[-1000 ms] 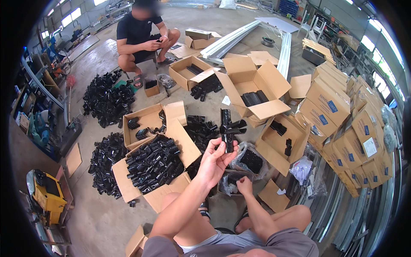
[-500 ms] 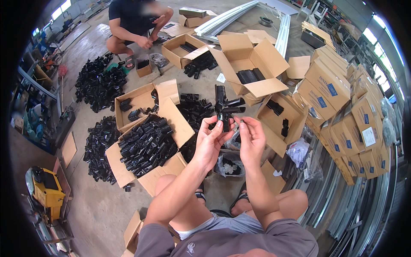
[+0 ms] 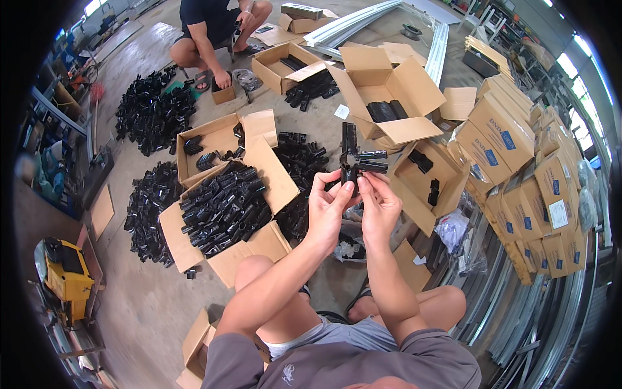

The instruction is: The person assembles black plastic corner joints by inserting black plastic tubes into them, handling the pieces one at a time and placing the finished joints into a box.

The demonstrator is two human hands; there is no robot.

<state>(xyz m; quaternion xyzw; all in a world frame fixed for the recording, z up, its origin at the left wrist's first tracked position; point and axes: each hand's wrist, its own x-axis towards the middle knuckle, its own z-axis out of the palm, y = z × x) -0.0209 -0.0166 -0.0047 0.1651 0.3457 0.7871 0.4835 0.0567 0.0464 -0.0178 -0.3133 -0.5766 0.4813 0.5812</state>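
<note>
Two hands: my left hand (image 3: pixel 329 206) grips the lower stem of a black fitting (image 3: pixel 350 157); my right hand (image 3: pixel 379 206) pinches it just under the side branches.
Fitting position: held up in front of me, well off the floor, stem roughly upright, branches pointing right.
Fitting make: glossy, hard-looking, tubular; plastic, I judge.
Step in hand: fingertip work at the joint, as I read it; any small part between my fingers is hidden.
Next move: probably calls for a steady left hold and close thumb pressure from the right.
Plastic bag (image 3: pixel 350 257): clear, crinkled, partly hidden beneath my wrists.
Open carton (image 3: pixel 249 254): tan cardboard, flaps spread, heaped with short black tubes (image 3: pixel 225 211).
Co-worker (image 3: pixel 210 39): crouched farther off, one hand at a small box (image 3: pixel 223 95).
White bars (image 3: pixel 350 29): long, smooth, straight-edged, beyond.
</note>
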